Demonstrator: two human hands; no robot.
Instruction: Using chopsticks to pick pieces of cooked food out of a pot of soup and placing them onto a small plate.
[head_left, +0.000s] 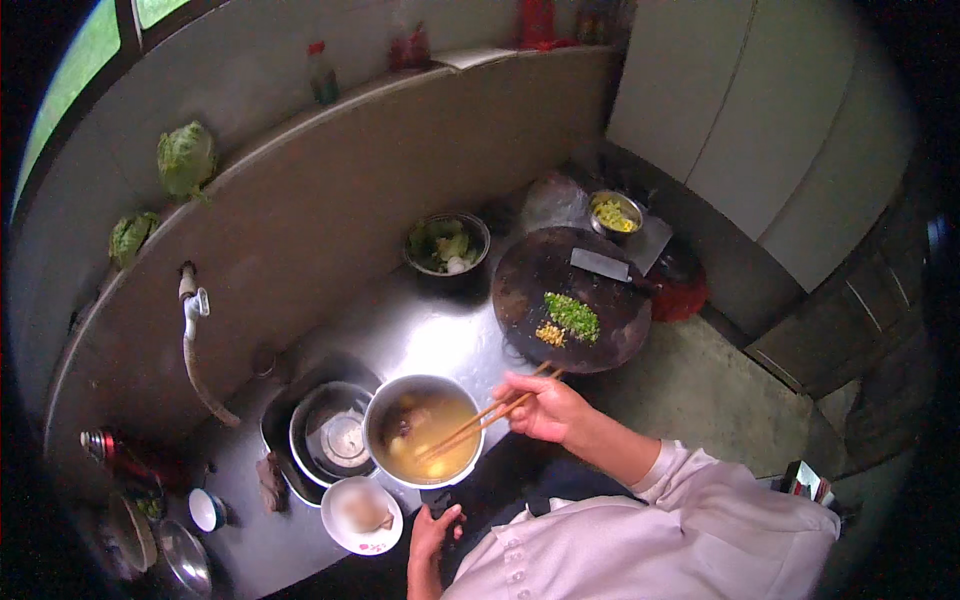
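Note:
Wooden chopsticks (480, 424) are held in my right hand (544, 409), their tips dipped in the yellowish broth of a metal pot (370, 442). Pieces of food show in the broth. My left hand (436, 529) is just below the pot, near its dark handle (437, 499); whether the fingers grip the handle is unclear. Left of that hand, a white plate (337, 529) bears a pale piece of food, blurred in view. Beyond my right hand lies a round chopping board (517, 300) with chopped green onion (574, 317), minced garlic or ginger (551, 334) and a cleaver (600, 265).
Metal basins (300, 420) stand left of the pot. Behind are a bowl of leafy vegetables (448, 244) and a small metal bowl of yellow-green food (615, 215). A faucet with a hose (193, 322) is on the wall. A small bowl (206, 510) stands at lower left.

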